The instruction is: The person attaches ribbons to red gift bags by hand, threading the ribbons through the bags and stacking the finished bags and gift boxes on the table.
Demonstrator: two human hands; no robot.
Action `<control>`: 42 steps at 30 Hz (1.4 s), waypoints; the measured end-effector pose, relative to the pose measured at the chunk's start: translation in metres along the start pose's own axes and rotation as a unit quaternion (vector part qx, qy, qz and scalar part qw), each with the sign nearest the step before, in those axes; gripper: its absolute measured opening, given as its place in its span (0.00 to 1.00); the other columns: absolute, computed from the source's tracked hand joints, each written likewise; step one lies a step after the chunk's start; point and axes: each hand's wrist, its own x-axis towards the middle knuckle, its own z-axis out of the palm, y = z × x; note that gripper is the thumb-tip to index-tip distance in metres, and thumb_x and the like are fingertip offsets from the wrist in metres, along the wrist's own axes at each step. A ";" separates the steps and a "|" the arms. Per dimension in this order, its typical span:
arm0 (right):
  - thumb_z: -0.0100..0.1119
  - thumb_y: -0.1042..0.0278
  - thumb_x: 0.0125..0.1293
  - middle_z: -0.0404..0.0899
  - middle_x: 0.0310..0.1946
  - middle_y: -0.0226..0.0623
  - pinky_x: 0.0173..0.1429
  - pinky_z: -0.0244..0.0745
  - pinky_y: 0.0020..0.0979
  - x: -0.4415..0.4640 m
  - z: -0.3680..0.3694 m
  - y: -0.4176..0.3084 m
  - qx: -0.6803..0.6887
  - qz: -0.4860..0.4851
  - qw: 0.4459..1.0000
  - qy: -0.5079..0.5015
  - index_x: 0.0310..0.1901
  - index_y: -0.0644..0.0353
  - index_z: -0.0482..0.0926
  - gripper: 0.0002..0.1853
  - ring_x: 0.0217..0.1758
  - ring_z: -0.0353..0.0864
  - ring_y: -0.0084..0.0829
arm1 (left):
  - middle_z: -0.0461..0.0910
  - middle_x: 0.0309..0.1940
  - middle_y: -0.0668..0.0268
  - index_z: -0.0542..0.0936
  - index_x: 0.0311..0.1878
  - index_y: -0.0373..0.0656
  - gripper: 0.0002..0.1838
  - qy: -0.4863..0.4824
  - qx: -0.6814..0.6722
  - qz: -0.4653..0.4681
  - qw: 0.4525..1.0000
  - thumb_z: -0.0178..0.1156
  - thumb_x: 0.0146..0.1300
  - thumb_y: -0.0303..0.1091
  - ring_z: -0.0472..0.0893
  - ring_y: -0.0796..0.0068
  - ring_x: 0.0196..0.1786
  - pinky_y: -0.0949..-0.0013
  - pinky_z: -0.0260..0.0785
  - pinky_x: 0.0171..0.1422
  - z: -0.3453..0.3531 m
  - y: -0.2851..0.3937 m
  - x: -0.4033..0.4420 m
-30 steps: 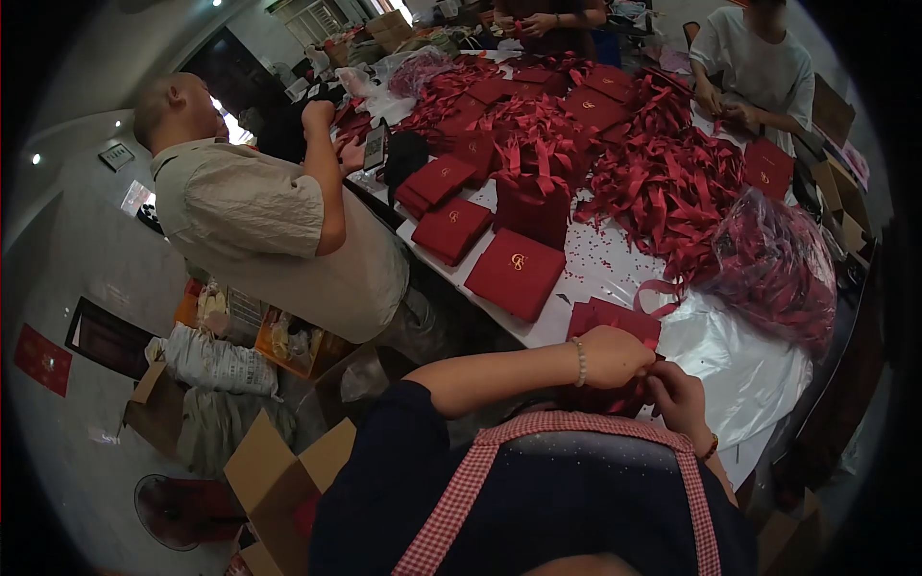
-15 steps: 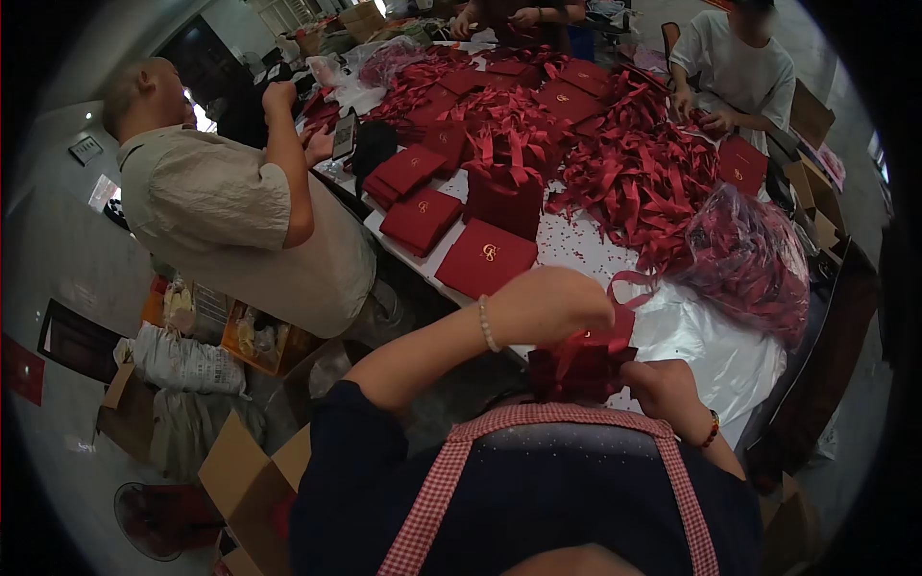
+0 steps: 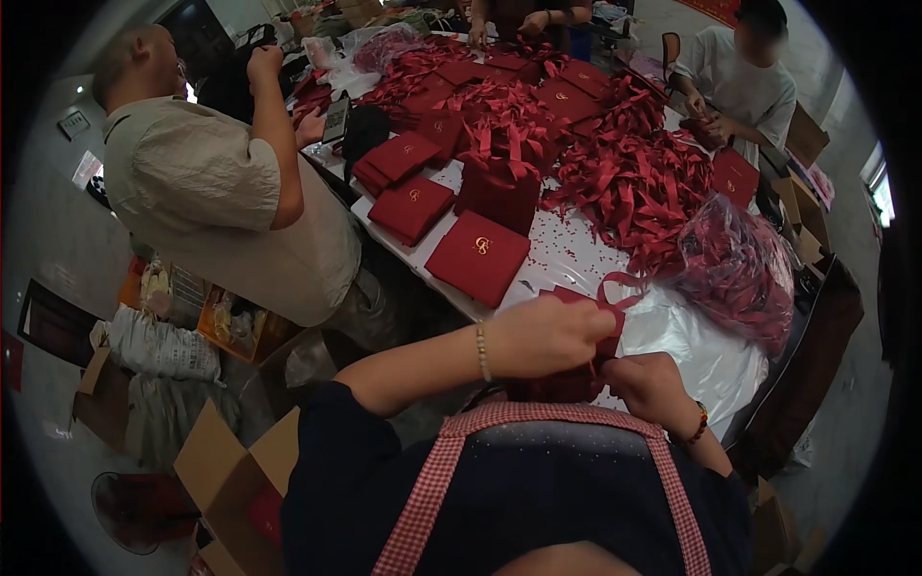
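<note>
both hands [image 3: 549, 338] at red bag [image 3: 555, 387] near table edge [image 3: 465, 300], shiny sheeting [image 3: 665, 324] beyond

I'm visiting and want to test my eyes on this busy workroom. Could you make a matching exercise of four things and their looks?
Things:
1. Left-wrist bracelet
2. Apron straps
3. Monogrammed pouch nearest the left hand
4. Bulging bag beside the loose ribbons

Looks:
A. Dark red, gold lettering
B. Clear plastic, red contents
C. Pale beads
D. Red-and-white checks

Pairs: 1-C, 2-D, 3-A, 4-B
</note>
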 end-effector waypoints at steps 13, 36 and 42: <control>0.54 0.72 0.60 0.72 0.13 0.35 0.21 0.66 0.25 0.063 -0.031 0.007 0.154 0.121 0.956 0.218 0.34 0.60 0.75 0.03 0.15 0.75 0.25 | 0.71 0.31 0.61 0.79 0.40 0.41 0.09 0.356 0.074 -0.396 0.843 0.55 0.58 0.31 0.75 0.65 0.33 0.68 0.69 0.37 0.025 -0.079 -0.095; 0.47 0.71 0.66 0.71 0.19 0.27 0.23 0.63 0.18 0.164 -0.002 0.081 0.325 0.077 0.914 0.230 0.56 0.63 0.67 0.17 0.19 0.68 0.15 | 0.70 0.42 0.59 0.72 0.48 0.37 0.15 0.402 -0.100 -0.563 0.715 0.56 0.59 0.31 0.74 0.73 0.29 0.69 0.70 0.37 0.105 -0.034 -0.127; 0.49 0.69 0.65 0.77 0.42 0.39 0.48 0.71 0.25 0.013 0.045 0.125 0.274 0.259 0.888 0.264 0.54 0.68 0.69 0.18 0.45 0.77 0.26 | 0.68 0.51 0.55 0.66 0.57 0.34 0.25 0.382 -0.210 -0.497 0.750 0.59 0.58 0.34 0.73 0.66 0.47 0.66 0.68 0.52 0.152 -0.005 -0.103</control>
